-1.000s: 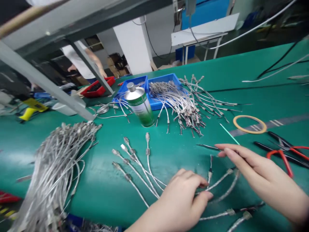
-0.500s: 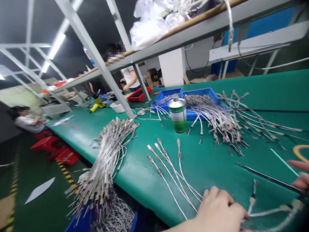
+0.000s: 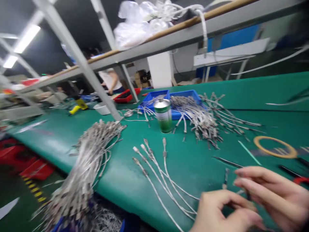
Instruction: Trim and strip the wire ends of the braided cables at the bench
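My left hand (image 3: 224,211) is at the lower right, its thumb and fingers curled together around a white cable, mostly hidden by the hand. My right hand (image 3: 275,196) is beside it with fingertips pressed together. A dark bit shows under those fingertips, too small to make out. A short cable end (image 3: 225,178) with a dark band lies just beyond both hands. A dark pointed tool (image 3: 227,161) runs on the table behind my right fingers, partly covered. Several white cables with metal plugs (image 3: 151,156) are fanned out to the left of my left hand.
A large bundle of cables (image 3: 84,161) hangs over the table's front edge. A green can (image 3: 164,117) stands before blue trays (image 3: 185,93) heaped with cables. A yellow ring of tape (image 3: 275,146) and a pale green stick (image 3: 249,153) lie at right. A metal shelf (image 3: 145,53) crosses above.
The view has turned to the right, so the table's things appear farther left. My right hand has come in from the right edge, close beside my left hand.
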